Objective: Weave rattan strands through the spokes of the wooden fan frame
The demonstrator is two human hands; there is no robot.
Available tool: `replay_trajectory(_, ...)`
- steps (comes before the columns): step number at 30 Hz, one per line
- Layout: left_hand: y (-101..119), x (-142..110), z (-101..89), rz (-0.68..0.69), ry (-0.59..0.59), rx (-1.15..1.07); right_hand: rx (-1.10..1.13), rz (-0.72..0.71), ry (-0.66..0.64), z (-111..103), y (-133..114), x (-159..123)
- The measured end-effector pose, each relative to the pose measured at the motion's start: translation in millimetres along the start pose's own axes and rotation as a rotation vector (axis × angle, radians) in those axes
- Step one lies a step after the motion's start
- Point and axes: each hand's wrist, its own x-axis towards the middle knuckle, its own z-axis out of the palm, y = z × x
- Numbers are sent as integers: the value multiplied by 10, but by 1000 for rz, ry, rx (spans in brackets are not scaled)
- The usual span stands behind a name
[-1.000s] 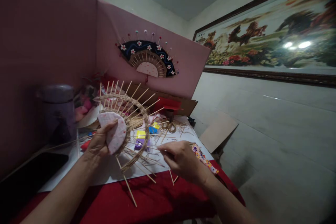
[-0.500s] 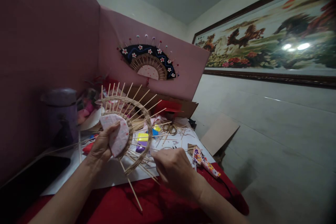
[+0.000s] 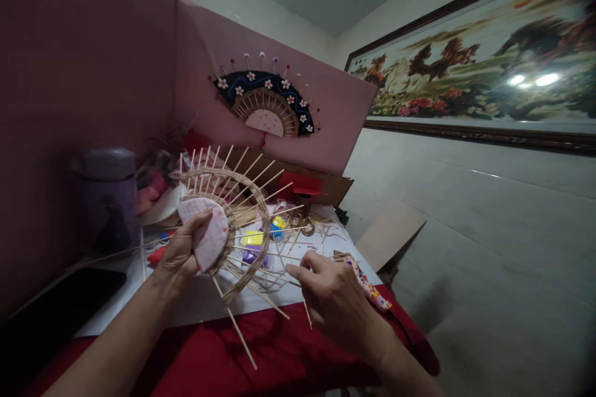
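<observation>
Clamps a half-round fan of pale sticks and brown woven cord [image 3: 231, 236] by its dotted white cloth base [image 3: 215, 232] in the left hand [image 3: 179, 249], near the right hand [image 3: 334, 291] of indiscernible grip.

Fan [image 3: 218, 237] in left hand [image 3: 180, 252] (bamboo, perhaps)

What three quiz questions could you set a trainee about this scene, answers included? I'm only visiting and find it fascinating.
1. True or false: the right hand grips the half-round cloth panel of the woven stick frame.

2. What decorates the dark band of the fan on the pink board?
A) Yellow stars
B) White-petalled flowers
C) Green leaves

3. Fill in the blank: the cover showing in front of the white sheet is ____.

Key:
1. False; the left hand grips it.
2. B
3. Red
</observation>
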Motion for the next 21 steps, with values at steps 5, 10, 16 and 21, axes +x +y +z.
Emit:
replay_trajectory(5,13,28,-25,15,-71,15,495,44,75,80,118,-97)
replay_trajectory(10,-10,51,-37,-11,-116,3,669,47,125,350,80,-66)
replay_trajectory(16,-29,75,-61,11,-127,40,659,7,189,516,-115,51)
replay_trajectory(21,-25,60,-54,-2,-112,41,726,40,276,624,-184,56)
